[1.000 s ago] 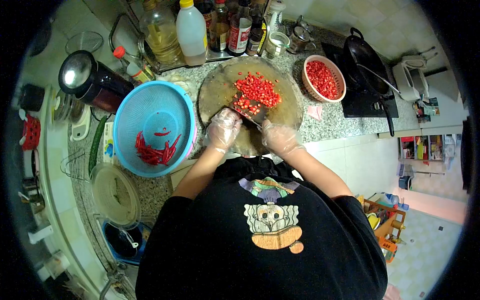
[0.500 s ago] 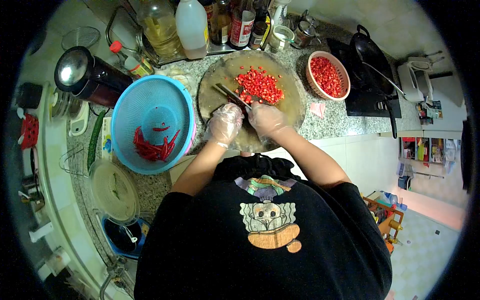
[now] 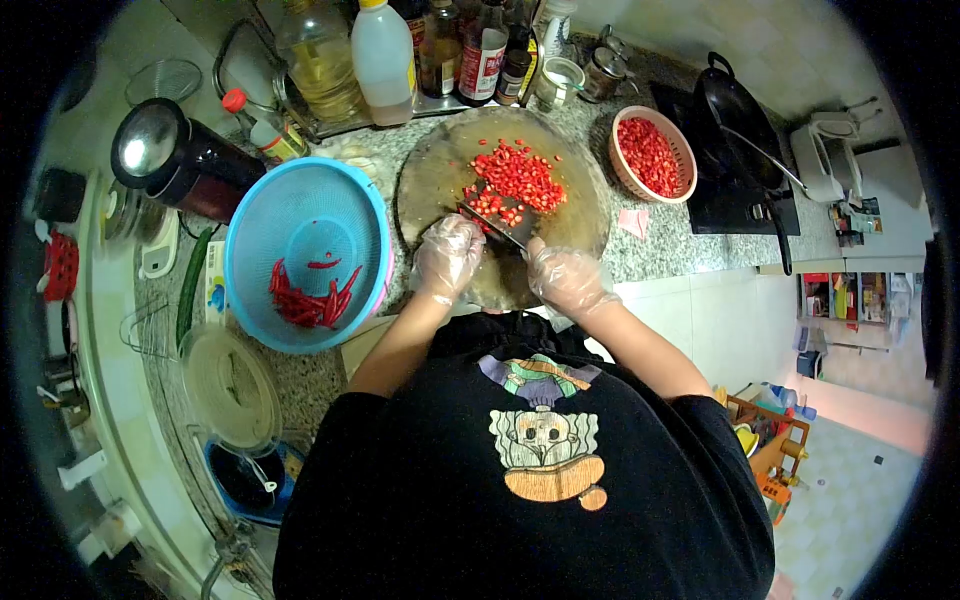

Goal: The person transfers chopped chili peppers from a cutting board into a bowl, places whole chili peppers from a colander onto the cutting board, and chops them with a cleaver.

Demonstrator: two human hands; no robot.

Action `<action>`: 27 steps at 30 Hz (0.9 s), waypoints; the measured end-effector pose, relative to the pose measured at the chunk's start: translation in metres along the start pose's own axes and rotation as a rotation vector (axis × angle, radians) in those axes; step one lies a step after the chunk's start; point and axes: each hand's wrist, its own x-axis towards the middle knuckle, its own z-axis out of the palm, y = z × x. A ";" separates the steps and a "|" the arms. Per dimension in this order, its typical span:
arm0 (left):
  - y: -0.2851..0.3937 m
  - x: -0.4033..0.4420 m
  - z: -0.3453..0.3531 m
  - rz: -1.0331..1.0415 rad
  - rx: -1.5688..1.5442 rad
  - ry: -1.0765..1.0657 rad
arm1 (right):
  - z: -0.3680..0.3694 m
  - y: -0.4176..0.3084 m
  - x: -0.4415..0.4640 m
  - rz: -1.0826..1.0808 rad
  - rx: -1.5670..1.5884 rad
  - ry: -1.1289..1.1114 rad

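My right hand (image 3: 565, 278), in a clear plastic glove, is closed around the handle of a kitchen knife (image 3: 498, 232). The blade points up and left across a round wooden chopping board (image 3: 435, 150), beside chopped red chillies (image 3: 520, 178). My left hand (image 3: 448, 255), gloved too, rests on the board's left side with curled fingers near the knife's tip. Whatever it pinches is hidden under the fingers. Left of the board, a blue colander (image 3: 300, 195) holds whole red chillies (image 3: 315, 305).
A pink basket (image 3: 622, 172) of chopped chillies stands right of the board, near a black wok (image 3: 745, 110) on the stove. Bottles (image 3: 383, 65) and jars line the back. A dark lidded appliance (image 3: 185, 160) and a cucumber (image 3: 190, 290) are at left.
My right hand has moved right and slightly down with the knife, whose blade now lies lower and further right. My left hand stays curled in nearly the same place.
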 end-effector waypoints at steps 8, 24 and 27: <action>0.000 -0.001 -0.002 -0.081 0.037 -0.070 | -0.007 -0.014 0.018 0.029 0.080 -0.089; 0.000 -0.007 -0.006 0.060 -0.088 0.088 | -0.006 -0.008 0.005 0.074 0.117 -0.037; 0.002 -0.008 -0.005 -0.026 -0.003 0.036 | -0.004 -0.010 0.008 0.075 0.112 -0.095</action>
